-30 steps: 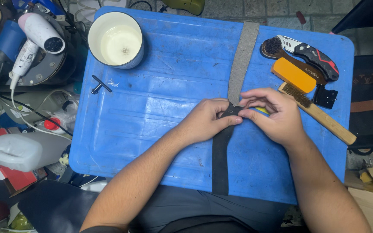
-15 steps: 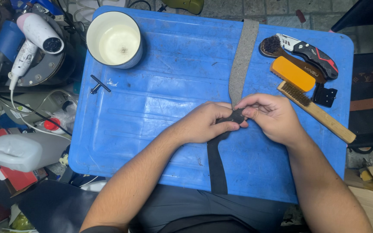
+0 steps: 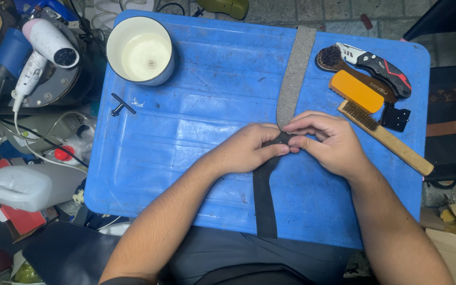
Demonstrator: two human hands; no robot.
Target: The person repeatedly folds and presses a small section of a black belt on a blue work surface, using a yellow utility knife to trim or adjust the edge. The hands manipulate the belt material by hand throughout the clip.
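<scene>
Your left hand and right hand, both pinched shut on strap, have slid up since 1 s ago; more black length now lies below your grip.

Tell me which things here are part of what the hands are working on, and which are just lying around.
In hand:
- strap, grey above, black below
- left hand and right hand, pinching it where the colours meet

Lying about:
- white tub
- wooden brush
- orange block
- utility knife
- hair dryer
- white jug
</scene>
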